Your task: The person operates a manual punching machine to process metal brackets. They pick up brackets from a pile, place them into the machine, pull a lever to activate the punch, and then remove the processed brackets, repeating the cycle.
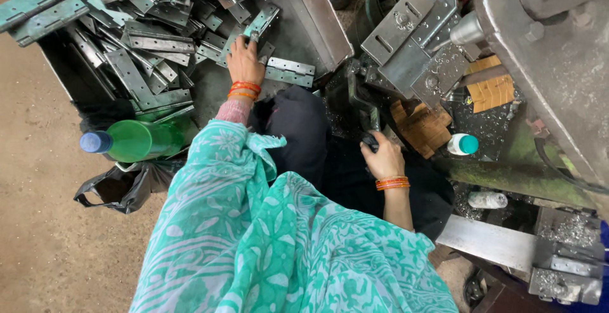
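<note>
a dark tray (pixel 70 78) fills the upper left of the frame, heaped with flat grey metal hinge plates (pixel 146 40), each drilled with small holes. the left hand (pixel 244 62) reaches into it, fingers closed on one hinge plate (pixel 257 27) at the heap's right edge. the right hand (pixel 382 159), centre frame, is wrapped tight round a dark machine lever (pixel 363 106). a green bottle (pixel 136 140) lies at the left.

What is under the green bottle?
The green bottle with its blue cap lies on its side over a black plastic bag and the edge of the heap of metal hinge plates. What lies beneath the bag is covered.
</note>
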